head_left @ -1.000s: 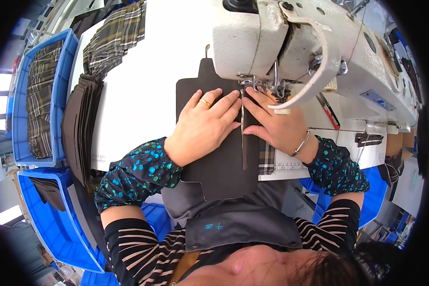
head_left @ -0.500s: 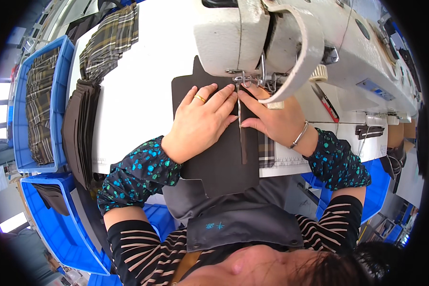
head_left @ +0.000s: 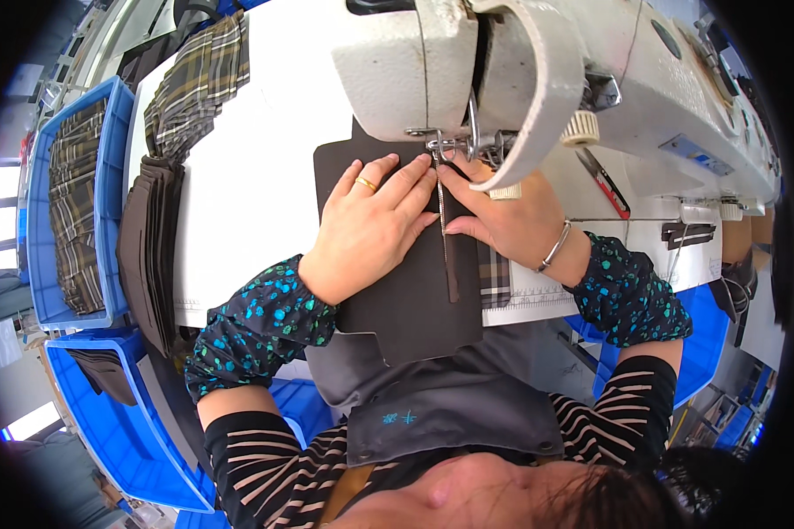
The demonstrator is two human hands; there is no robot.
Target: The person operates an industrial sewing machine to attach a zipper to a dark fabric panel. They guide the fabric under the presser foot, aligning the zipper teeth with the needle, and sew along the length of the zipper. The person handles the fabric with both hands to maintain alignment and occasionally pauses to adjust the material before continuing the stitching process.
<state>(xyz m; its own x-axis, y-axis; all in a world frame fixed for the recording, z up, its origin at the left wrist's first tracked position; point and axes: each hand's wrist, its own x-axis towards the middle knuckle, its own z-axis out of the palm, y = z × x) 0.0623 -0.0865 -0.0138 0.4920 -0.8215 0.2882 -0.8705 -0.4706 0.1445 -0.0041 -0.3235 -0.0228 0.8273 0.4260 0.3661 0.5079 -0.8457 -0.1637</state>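
A dark brown cut panel (head_left: pixel 397 326) lies under the presser foot (head_left: pixel 441 144) of a white sewing machine (head_left: pixel 406 75). Down its length runs a narrow zipper (head_left: pixel 442 212) with metallic teeth. My left hand (head_left: pixel 375 220) rests flat on the panel left of the zipper, fingers stretched toward the foot and slightly apart. On the other side, my right hand (head_left: pixel 507 216) presses beside the zipper, its thumb near the teeth and fingertips partly hidden behind the machine's guard. Plaid fabric (head_left: pixel 494 280) shows beneath the panel's right edge.
At the left stand a blue bin of plaid pieces (head_left: pixel 75 212) and a stack of brown panels (head_left: pixel 150 256). Plaid cloth (head_left: pixel 198 84) lies behind the stack. Red-handled snips (head_left: pixel 604 183) and dark zipper-like strips (head_left: pixel 688 234) lie right. A lower blue bin (head_left: pixel 132 432) holds dark pieces.
The view has shifted slightly, so the machine head appears a little farther left. Both hands keep nearly the same place on the panel.
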